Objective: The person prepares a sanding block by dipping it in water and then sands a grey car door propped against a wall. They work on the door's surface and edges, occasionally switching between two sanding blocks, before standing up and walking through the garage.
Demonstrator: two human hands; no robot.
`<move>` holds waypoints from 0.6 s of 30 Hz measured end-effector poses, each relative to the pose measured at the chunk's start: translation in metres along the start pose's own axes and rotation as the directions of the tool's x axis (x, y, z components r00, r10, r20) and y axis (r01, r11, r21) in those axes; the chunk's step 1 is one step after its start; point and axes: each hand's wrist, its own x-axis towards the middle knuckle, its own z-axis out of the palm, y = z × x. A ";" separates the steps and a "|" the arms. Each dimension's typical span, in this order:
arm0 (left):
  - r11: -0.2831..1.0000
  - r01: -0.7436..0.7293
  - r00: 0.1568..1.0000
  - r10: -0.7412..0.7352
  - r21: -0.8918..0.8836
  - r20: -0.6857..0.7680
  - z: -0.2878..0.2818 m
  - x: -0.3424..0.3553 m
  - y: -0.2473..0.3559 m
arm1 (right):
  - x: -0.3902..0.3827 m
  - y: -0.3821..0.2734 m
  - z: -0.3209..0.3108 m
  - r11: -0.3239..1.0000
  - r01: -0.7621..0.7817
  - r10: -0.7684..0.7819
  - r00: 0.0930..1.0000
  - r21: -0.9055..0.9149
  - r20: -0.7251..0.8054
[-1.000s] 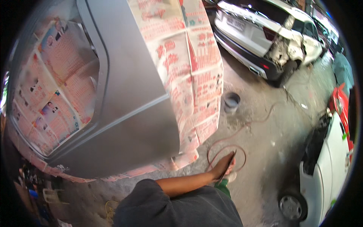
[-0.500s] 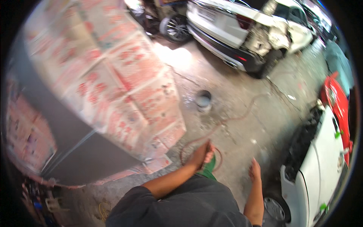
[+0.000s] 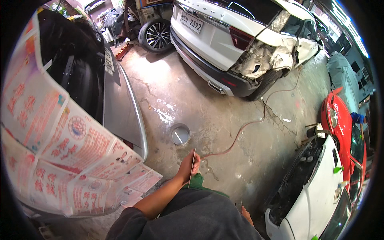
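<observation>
My left hand (image 3: 191,165) is in front of my body, fingers closed around a thin flat sheet (image 3: 194,155). The sheet shows edge-on, so its kind is unclear. Low at my right side, my right hand (image 3: 246,216) shows only in part beside my dark shirt. A thin dark edge (image 3: 241,205) stands out by its fingers, but I cannot tell whether it is held. Ahead of my left hand, a grey bucket (image 3: 173,133) with liquid inside stands on the concrete floor. Left of my arm, printed paper sheets (image 3: 80,156) cover part of a grey car (image 3: 120,96).
A reddish hose (image 3: 240,132) snakes across the cracked floor. Ahead stands a white SUV (image 3: 208,36) with a crumpled rear side, beside a loose wheel (image 3: 157,36). At right are a white car body (image 3: 320,192), a red car (image 3: 340,116) and a covered vehicle (image 3: 344,76).
The view has shifted: the bucket now appears nearer and further left, and the grey car's far end shows. My right hand has drawn back closer to my body. My left hand stays closed.
</observation>
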 end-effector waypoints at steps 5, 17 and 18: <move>0.993 -0.003 0.996 0.014 -0.121 0.091 0.020 0.093 0.078 | 0.035 -0.097 0.020 0.987 0.148 -0.141 0.985 -0.064 0.097; 0.961 -0.119 0.993 0.118 -0.249 -0.019 0.015 0.298 0.214 | 0.242 -0.480 0.144 0.965 -0.172 0.100 0.940 0.199 0.326; 0.961 -0.148 0.989 0.138 -0.236 -0.060 0.015 0.318 0.231 | 0.257 -0.524 0.162 0.971 -0.140 0.058 0.924 0.193 0.377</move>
